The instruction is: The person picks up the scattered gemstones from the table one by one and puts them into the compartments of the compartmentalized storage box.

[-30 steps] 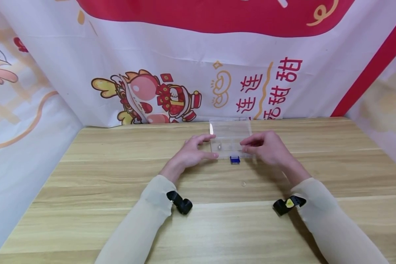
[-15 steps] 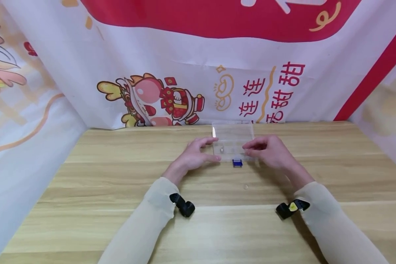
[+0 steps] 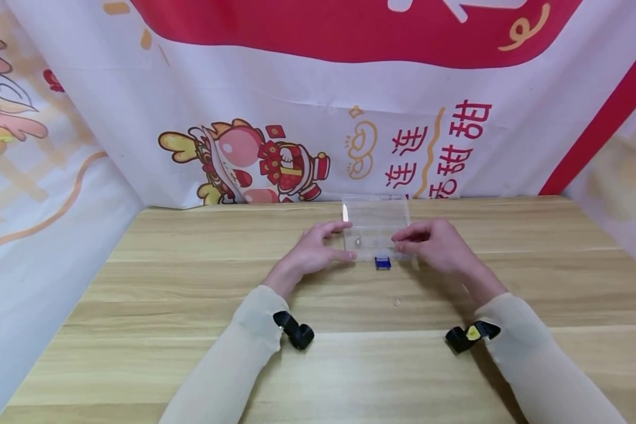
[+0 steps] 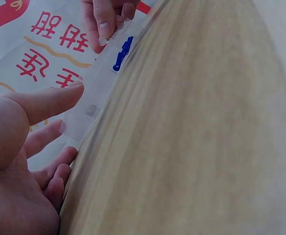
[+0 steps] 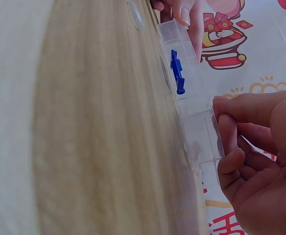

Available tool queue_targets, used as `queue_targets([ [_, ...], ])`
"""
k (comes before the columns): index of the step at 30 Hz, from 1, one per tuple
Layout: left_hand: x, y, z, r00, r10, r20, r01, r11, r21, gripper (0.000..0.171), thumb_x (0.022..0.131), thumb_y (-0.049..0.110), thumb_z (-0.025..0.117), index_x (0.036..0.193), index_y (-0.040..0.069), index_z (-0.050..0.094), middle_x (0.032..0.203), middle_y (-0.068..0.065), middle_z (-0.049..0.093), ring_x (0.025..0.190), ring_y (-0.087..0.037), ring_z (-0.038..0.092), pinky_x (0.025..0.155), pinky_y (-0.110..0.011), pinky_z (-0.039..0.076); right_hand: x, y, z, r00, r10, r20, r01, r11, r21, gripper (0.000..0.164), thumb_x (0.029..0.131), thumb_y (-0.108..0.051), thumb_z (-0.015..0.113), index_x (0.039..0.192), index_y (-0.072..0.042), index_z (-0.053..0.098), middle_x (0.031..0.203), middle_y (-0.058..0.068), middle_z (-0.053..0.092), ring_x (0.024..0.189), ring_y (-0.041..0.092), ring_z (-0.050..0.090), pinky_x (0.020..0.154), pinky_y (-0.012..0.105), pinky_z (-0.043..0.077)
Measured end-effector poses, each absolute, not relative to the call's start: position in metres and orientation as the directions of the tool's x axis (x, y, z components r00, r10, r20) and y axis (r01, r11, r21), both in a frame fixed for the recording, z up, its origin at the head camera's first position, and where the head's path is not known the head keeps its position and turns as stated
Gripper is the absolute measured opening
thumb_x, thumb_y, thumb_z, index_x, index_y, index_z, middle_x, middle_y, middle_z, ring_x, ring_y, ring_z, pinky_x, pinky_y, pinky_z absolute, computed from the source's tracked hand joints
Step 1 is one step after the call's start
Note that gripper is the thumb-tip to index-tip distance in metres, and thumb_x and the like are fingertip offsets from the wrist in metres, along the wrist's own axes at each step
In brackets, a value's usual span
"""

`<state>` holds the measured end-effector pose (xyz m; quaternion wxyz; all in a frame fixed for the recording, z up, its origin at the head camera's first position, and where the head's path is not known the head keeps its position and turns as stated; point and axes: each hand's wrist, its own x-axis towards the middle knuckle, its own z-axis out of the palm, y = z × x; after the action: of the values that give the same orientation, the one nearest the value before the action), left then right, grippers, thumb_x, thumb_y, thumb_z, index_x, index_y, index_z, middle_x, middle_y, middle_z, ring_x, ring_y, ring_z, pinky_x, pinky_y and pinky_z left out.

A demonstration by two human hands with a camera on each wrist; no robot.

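Note:
A clear plastic box (image 3: 371,252) with compartments stands near the table's back, its see-through lid (image 3: 376,212) raised. My left hand (image 3: 318,250) is at the box's left end, thumb and forefinger spread and fairly straight, touching or very close to it. My right hand (image 3: 437,244) is at the right end, with thumb and forefinger pinched together at the rim. A small clear piece (image 4: 103,42) shows at those fingertips, too small to make out its kind. On the box's front sits a blue latch (image 3: 383,263). One small shiny thing (image 3: 357,241) lies inside the left part.
A small clear round piece (image 3: 397,302) lies on the wooden table (image 3: 360,377) in front of the box. Printed cloth (image 3: 291,76) hangs behind the table and along both sides. Black wrist cameras (image 3: 297,335) sit on the sleeves.
The whole head view has shifted slightly down and to the right. Relative to the box, both hands stay nearly where they were.

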<state>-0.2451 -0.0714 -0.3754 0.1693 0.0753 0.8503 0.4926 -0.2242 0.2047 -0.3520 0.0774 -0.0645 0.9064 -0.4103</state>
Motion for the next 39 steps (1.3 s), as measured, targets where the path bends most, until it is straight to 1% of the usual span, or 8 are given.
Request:
queue_targets([
  [12,-0.2463,-0.0710,-0.3765,-0.934,0.291,-0.206,-0.034,0.503,0.864,0.070,0.086,0.033,0.088,0.148,0.045,0.058,0.163,0.003,0.044,0.152,-0.028,0.034,0.127,-0.061,0.029,-0.2248,0.2031,-0.3525,-0.982,-0.170,-0.085,-0.051,0.665,-0.746,0.022,0.098,-0.020,0.077,0.118,-0.014,0.081,0.113,0.010,0.076,0.096,0.022,0.063,0.074,0.027,0.054],
  [19,-0.2443,-0.0708,-0.3741,-0.936,0.290,-0.200,-0.025,0.512,0.859,0.070,0.086,0.032,0.088,0.149,0.043,0.058,0.161,0.003,0.046,0.151,-0.028,0.035,0.127,-0.060,0.029,-0.2248,0.2019,-0.3525,-0.981,-0.174,-0.088,-0.053,0.670,-0.740,0.022,0.099,-0.020,0.076,0.120,-0.014,0.080,0.114,0.010,0.076,0.096,0.022,0.063,0.075,0.027,0.054],
  [39,-0.2445,-0.0711,-0.3745,-0.935,0.290,-0.206,-0.036,0.502,0.864,0.070,0.086,0.032,0.088,0.149,0.043,0.058,0.162,0.003,0.045,0.151,-0.028,0.034,0.127,-0.060,0.029,-0.2255,0.2017,-0.3536,-0.981,-0.171,-0.094,-0.048,0.680,-0.732,0.021,0.099,-0.019,0.075,0.119,-0.014,0.080,0.114,0.010,0.075,0.096,0.023,0.062,0.074,0.027,0.054],
])
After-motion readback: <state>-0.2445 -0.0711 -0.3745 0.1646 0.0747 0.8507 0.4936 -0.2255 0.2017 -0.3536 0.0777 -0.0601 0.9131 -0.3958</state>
